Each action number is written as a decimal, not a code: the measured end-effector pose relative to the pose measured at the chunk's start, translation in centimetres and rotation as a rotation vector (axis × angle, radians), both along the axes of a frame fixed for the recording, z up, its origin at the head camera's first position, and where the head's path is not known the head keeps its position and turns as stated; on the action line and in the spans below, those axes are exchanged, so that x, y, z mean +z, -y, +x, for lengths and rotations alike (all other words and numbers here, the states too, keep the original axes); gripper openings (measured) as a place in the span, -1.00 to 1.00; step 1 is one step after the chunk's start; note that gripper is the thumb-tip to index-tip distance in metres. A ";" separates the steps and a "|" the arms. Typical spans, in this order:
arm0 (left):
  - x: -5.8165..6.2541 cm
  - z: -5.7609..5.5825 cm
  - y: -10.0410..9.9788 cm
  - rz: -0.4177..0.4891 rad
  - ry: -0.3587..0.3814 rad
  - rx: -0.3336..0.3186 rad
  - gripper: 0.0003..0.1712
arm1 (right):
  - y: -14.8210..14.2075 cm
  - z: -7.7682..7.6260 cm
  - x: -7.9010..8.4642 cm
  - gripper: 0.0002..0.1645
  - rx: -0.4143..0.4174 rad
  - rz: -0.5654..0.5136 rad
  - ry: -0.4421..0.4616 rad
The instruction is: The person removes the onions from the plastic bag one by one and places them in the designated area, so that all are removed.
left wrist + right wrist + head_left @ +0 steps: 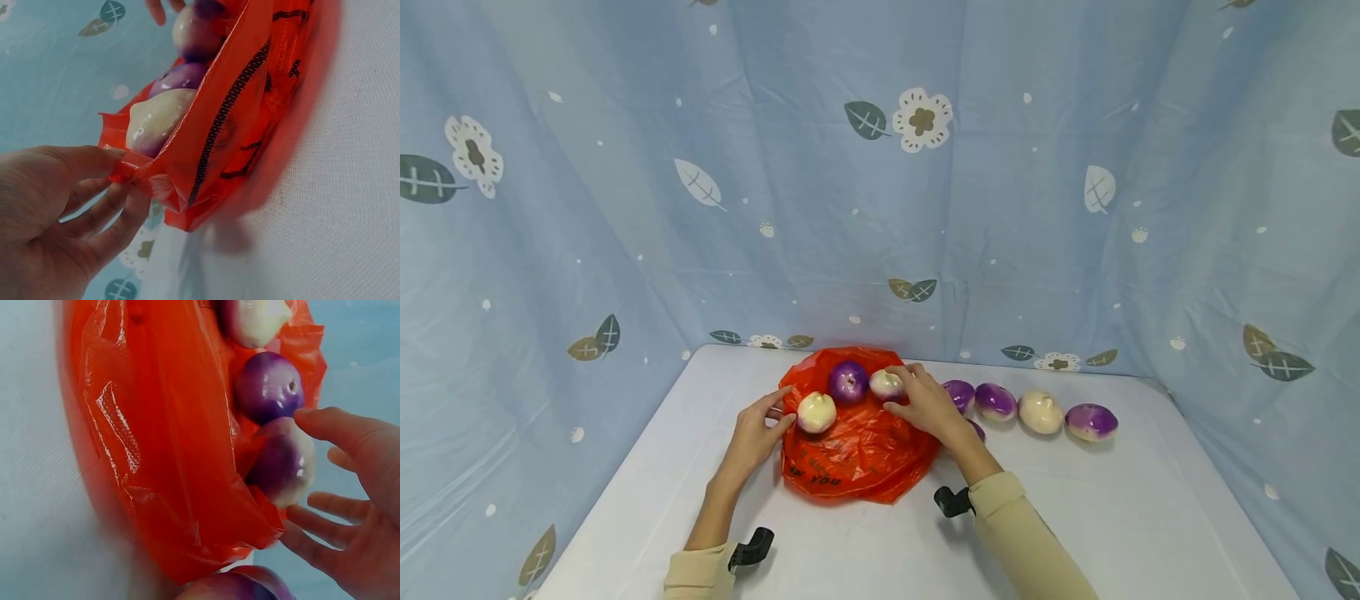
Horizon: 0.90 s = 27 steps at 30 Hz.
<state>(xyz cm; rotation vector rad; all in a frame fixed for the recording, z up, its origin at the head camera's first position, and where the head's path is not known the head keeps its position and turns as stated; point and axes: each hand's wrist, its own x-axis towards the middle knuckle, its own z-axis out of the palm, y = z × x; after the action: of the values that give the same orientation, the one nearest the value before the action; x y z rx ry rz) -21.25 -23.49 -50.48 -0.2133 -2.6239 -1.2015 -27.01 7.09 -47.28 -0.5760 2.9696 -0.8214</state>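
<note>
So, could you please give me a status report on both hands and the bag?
Left hand pinching red bag at edge. Right hand at rightmost bagged turnip. Three turnips visible in bag. Loose turnips crowd bag's right side.

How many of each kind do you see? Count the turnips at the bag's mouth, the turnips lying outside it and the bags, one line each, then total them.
Turnips at the mouth of the red bag: 3
Turnips outside the bag: 5
Bags: 1
Total in view: 9
</note>
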 end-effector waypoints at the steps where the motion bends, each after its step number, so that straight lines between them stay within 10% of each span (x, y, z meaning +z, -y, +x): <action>1: 0.0 0.0 0.0 -0.002 -0.001 0.001 -0.41 | 0.0 -0.1 0.0 -0.25 0.004 0.001 -0.007; 27: -0.2 -0.1 -0.1 0.001 -0.063 -0.017 -0.42 | 0.4 -1.5 -0.3 -0.32 0.040 0.045 0.001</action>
<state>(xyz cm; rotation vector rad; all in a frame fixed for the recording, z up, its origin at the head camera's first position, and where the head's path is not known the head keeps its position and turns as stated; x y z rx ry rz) -21.30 -23.42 -50.71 -0.2697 -2.5720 -1.1818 -28.49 6.71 -47.60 -0.6304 2.9570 -0.7498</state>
